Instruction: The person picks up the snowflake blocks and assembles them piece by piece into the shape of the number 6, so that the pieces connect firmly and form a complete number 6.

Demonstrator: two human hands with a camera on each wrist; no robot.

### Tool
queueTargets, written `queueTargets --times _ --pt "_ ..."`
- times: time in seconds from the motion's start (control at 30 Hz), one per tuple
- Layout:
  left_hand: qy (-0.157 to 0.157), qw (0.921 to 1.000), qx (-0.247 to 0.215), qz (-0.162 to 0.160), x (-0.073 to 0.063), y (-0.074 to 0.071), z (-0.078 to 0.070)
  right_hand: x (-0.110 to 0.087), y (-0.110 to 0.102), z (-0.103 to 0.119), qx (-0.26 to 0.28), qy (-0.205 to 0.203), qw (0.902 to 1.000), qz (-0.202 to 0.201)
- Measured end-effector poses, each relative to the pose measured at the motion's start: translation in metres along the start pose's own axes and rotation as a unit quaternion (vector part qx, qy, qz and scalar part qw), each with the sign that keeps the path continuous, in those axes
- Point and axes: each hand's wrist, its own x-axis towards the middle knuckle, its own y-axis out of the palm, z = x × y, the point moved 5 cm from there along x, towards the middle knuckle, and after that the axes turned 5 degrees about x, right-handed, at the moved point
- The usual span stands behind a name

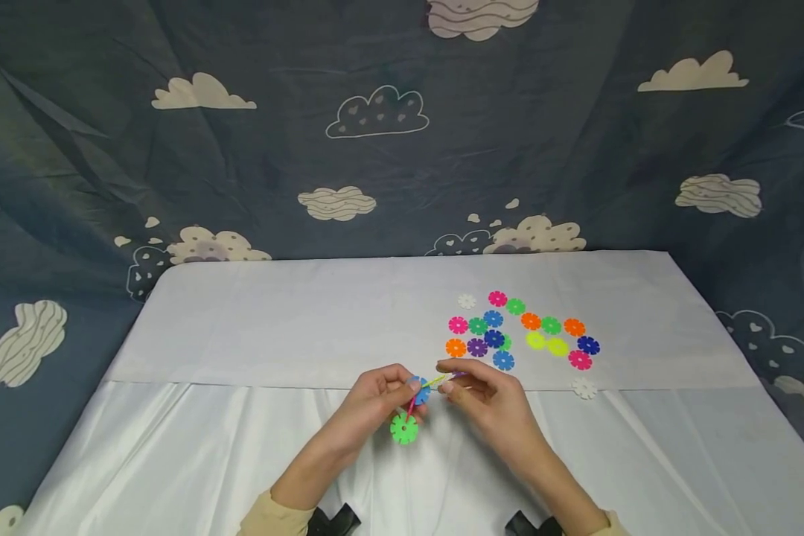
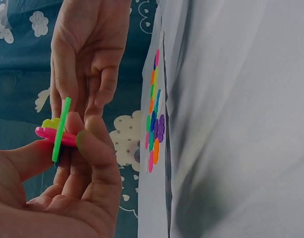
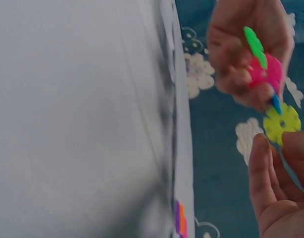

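- Backdrop cloth (image 1: pixel 268 179): dark, pale cloud prints; runs from 9 o'clock over 12 to 3 around the white tablecloth (image 1: pixel 241 320).
- Beige sleeve (image 1: pixel 276 514) at 7 o'clock, left arm coming out of it; black strap (image 1: pixel 335 519) near 6.
- Left hand (image 1: pixel 378 398): gripping the chain; left wrist view has the pink disc pinched between thumb and finger.
- Chain = joined, slotted snowflake discs. Sits between the hands, held up off the table: 3 o'clock of the left hand, 9 o'clock of the right.
- Chain parts: green disc (image 1: pixel 404 429) at its 7 o'clock end, pink disc (image 3: pixel 271 72) next, then blue disc (image 1: pixel 422 394), yellow disc (image 3: pixel 275 121) at the 2 o'clock end.
- Right hand (image 1: pixel 489 394): finger and thumb bent, at the yellow disc's outer edge. Thin violet sliver (image 1: pixel 458 374) shows between them; too little visible to identify. Can't tell whether this hand is gripping.
- Loose discs on the cloth, 12 o'clock of the right hand: pink disc over orange disc (image 1: pixel 455 348), white disc (image 1: pixel 467 301), purple disc (image 1: pixel 477 348), plus greens and blues. One dark blue disc (image 1: pixel 493 338) overlaps a green.
- At 1 to 2 o'clock: oranges, two yellows, another green, dark blue and pink.
- Second white disc (image 1: pixel 584 388) at 3 o'clock, apart.
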Motion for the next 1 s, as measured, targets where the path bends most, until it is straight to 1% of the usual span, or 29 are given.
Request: queueTargets --times 0.13,0.27,0.4,0.53,0.67,0.7,0.77,0.83,0.9,0.93,1.0 --pt "0.002 0.9995 0.02 -0.026 -0.001 -0.007 -0.004 0.003 -0.015 0.002 -0.017 0.021 0.9995 -0.017" --pt "0.012 0.9981 0.028 -0.053 -0.003 -0.017 -0.01 0.007 -0.033 0.005 -0.061 0.023 0.9974 -0.03" --pt "0.02 0.9966 0.025 -0.076 -0.004 -0.026 -0.016 0.01 -0.052 0.009 -0.126 0.031 0.9904 -0.046" --pt "0.021 0.9958 0.015 -0.088 -0.004 -0.032 -0.018 0.01 -0.066 0.011 -0.186 0.052 0.9798 -0.054" --pt "0.021 0.9952 0.008 -0.095 -0.005 -0.036 -0.019 0.012 -0.074 0.01 -0.236 0.073 0.968 -0.043" --pt "0.024 0.9952 0.008 -0.095 -0.005 -0.036 -0.02 0.013 -0.077 0.01 -0.25 0.078 0.9642 -0.039" --pt "0.029 0.995 0.008 -0.096 -0.005 -0.038 -0.021 0.014 -0.084 0.009 -0.288 0.087 0.9532 -0.032" --pt "0.034 0.9948 0.009 -0.096 -0.006 -0.039 -0.023 0.015 -0.094 0.008 -0.32 0.098 0.9418 -0.026" --pt "0.037 0.9947 0.01 -0.096 -0.006 -0.041 -0.024 0.015 -0.105 0.006 -0.343 0.11 0.9325 -0.02" --pt "0.037 0.9946 0.01 -0.096 -0.006 -0.042 -0.024 0.014 -0.111 0.005 -0.35 0.115 0.9294 -0.017" --pt "0.039 0.9945 0.006 -0.097 -0.006 -0.044 -0.025 0.014 -0.124 0.001 -0.354 0.123 0.9272 -0.009"
